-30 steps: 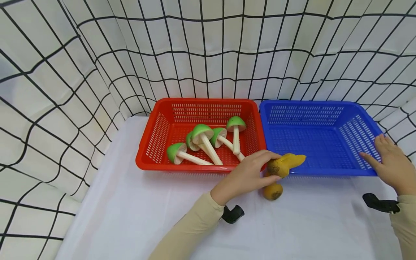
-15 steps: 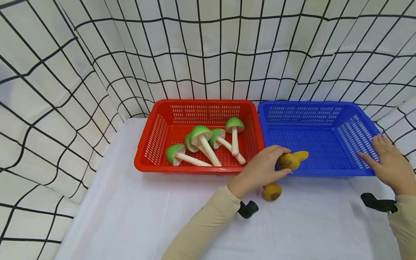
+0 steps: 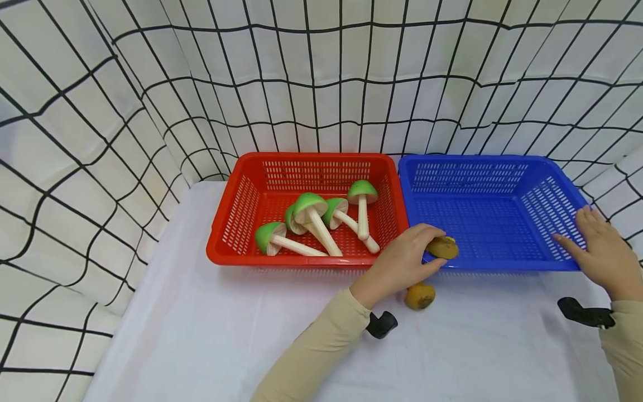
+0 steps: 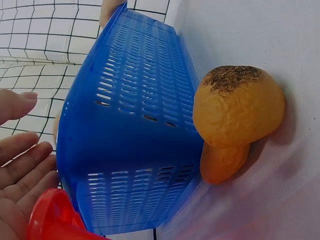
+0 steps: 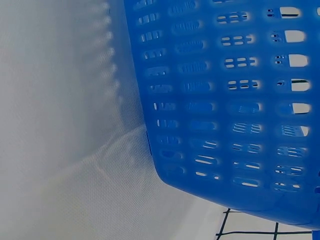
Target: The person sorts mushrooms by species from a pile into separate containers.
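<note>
My left hand (image 3: 402, 262) reaches over the front left corner of the blue basket (image 3: 502, 264). Its thumb and fingers (image 4: 25, 160) are spread apart, and the left wrist view shows nothing between them. Just beyond the fingertips, low inside that corner, is a yellow toy mushroom with a brown-speckled cap (image 3: 444, 248), partly hidden by the hand. Another yellow mushroom (image 4: 240, 105) lies on the white cloth outside the basket, below the left wrist. My right hand (image 3: 608, 254) rests on the blue basket's right rim, thumb extended inward. Its fingers are out of the right wrist view.
A red basket (image 3: 301, 261) stands against the blue one on the left, holding several green-capped mushrooms (image 3: 311, 207). White cloth (image 3: 211, 335) covers the table. Black netting over white fabric (image 3: 326, 100) rises behind and to the left.
My left hand has moved right to the blue basket's corner with the yellow mushroom. That mushroom has since turned and sits lower, its stem out of sight. The right hand has stayed on the rim.
</note>
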A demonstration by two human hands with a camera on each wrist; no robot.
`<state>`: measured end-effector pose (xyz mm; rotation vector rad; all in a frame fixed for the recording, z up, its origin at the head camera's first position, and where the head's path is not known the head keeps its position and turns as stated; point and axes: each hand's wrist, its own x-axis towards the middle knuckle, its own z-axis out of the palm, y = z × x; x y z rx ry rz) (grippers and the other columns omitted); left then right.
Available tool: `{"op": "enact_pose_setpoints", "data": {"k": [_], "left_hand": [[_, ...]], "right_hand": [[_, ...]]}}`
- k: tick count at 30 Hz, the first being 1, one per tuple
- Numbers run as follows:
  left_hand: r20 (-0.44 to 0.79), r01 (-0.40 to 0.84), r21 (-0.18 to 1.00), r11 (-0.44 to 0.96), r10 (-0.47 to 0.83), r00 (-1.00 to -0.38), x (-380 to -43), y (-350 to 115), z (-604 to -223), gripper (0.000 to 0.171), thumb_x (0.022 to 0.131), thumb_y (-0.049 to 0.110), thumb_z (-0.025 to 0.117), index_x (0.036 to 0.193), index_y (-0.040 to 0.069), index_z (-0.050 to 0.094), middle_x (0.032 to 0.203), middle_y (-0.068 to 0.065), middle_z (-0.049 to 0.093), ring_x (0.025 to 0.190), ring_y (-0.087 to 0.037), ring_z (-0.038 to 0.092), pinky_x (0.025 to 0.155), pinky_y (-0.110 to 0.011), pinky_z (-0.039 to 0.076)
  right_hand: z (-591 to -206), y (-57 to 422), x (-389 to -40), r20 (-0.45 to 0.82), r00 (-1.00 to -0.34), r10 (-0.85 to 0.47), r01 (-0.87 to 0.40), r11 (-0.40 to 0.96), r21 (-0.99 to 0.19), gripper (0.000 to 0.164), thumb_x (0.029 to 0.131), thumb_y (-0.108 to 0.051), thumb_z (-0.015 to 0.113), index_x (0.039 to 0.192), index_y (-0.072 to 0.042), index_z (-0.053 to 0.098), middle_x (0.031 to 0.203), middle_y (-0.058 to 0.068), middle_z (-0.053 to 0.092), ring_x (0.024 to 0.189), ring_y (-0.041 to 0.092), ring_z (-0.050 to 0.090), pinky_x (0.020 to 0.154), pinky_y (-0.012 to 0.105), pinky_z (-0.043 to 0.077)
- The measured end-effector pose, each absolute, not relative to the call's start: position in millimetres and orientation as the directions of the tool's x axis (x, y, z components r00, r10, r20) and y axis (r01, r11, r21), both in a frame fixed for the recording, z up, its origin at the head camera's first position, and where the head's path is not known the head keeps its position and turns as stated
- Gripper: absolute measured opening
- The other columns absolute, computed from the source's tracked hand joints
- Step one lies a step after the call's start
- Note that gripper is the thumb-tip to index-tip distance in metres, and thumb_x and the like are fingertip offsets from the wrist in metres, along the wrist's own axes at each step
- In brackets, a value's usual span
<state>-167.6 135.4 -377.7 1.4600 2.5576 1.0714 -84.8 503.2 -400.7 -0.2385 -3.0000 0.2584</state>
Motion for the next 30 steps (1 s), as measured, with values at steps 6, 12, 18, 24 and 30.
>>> {"op": "enact_pose_setpoints", "data": {"k": [6,12,18,24,30], "left_hand": [[0.314,0.765,0.564,0.311,0.777,-0.546,-163.1,128.8,-375.2,0.042,0.090,0.023,0.066,0.126,0.006,0.055,0.123,-0.003,0.057,0.108,-0.011,0.054,0.093,-0.008,0.037],[0.303,0.758,0.574,0.310,0.780,-0.548,-155.5,122.8,-372.0,0.044,0.090,0.024,0.066,0.130,0.008,0.054,0.127,-0.002,0.056,0.113,-0.011,0.052,0.096,-0.010,0.035],[0.319,0.756,0.594,0.275,0.782,-0.536,-144.9,113.7,-374.0,0.041,0.089,0.024,0.067,0.126,0.007,0.057,0.123,-0.002,0.058,0.114,-0.009,0.053,0.097,-0.010,0.035],[0.334,0.741,0.627,0.240,0.776,-0.534,-134.6,105.5,-379.4,0.039,0.088,0.022,0.068,0.122,0.007,0.059,0.121,-0.002,0.059,0.111,-0.007,0.054,0.095,-0.009,0.035],[0.324,0.732,0.642,0.228,0.785,-0.528,-125.7,100.4,-385.3,0.036,0.088,0.021,0.068,0.120,0.006,0.060,0.118,-0.003,0.061,0.104,-0.007,0.056,0.089,-0.007,0.038]], "right_hand": [[-400.7,502.3,-84.0,0.099,-0.981,0.167,0.147,0.972,-0.183,0.086,0.099,-0.052,0.028,0.140,0.017,0.000,0.146,0.036,-0.001,0.139,0.040,-0.011,0.111,0.046,-0.010],[-399.4,501.3,-83.5,0.105,-0.981,0.165,0.145,0.973,-0.178,0.086,0.099,-0.053,0.028,0.140,0.018,0.001,0.146,0.036,-0.001,0.139,0.040,-0.010,0.111,0.046,-0.009],[-399.0,501.7,-84.3,0.102,-0.979,0.176,0.157,0.972,-0.174,0.086,0.098,-0.054,0.028,0.140,0.017,0.000,0.147,0.036,-0.001,0.139,0.040,-0.010,0.111,0.047,-0.009],[-399.0,501.9,-85.0,0.106,-0.979,0.175,0.155,0.973,-0.173,0.086,0.098,-0.053,0.028,0.140,0.017,0.001,0.147,0.036,-0.001,0.139,0.040,-0.010,0.111,0.046,-0.009],[-400.0,501.1,-84.0,0.104,-0.978,0.179,0.158,0.971,-0.179,0.086,0.098,-0.054,0.028,0.140,0.017,0.001,0.147,0.035,-0.001,0.139,0.039,-0.010,0.111,0.046,-0.009]]}}
